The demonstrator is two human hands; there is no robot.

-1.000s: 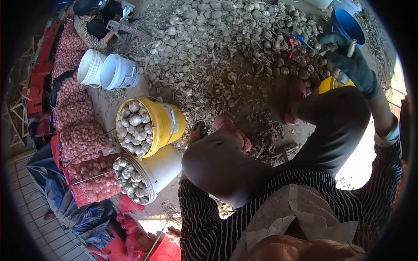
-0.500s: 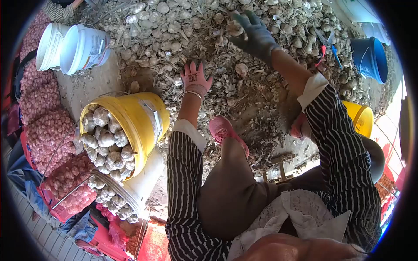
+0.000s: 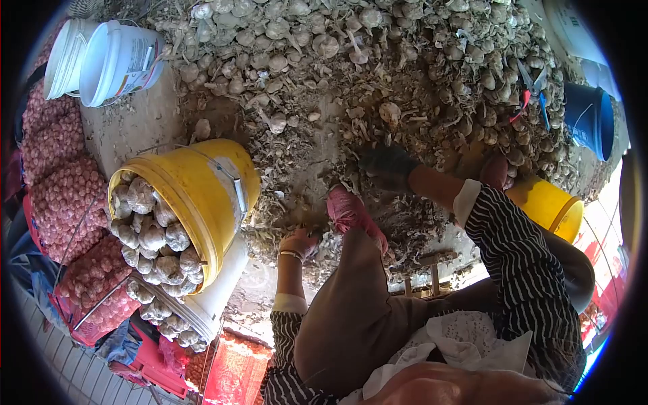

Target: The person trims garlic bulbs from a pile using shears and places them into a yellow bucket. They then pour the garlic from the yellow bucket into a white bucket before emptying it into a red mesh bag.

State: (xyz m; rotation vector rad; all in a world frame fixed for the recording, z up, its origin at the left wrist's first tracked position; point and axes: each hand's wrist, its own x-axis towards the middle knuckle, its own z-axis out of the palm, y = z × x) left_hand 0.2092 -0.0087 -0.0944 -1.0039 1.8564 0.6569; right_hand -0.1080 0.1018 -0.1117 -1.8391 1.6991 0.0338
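My left hand, in a pink glove, is low over the dry garlic husks beside my pink shoe. Its fingertips point into the litter and do not show clearly. Shadow covers my right hand in its dark grey glove, which touches the husks and stems just beyond the shoe. Its fingers blur together, so their shape cannot be made out. Ahead of both hands lies a heap of garlic bulbs with dry stems. A single bulb rests above my right hand.
At left a tilted yellow bucket holds garlic bulbs, near white buckets and red net sacks. Red-and-blue-handled shears lie on the heap at right, by a blue bucket and another yellow bucket.
Both hands have moved back toward my body, the left down beside my shoe, the right down from the heap. A bare strip of floor now shows where husks lay.
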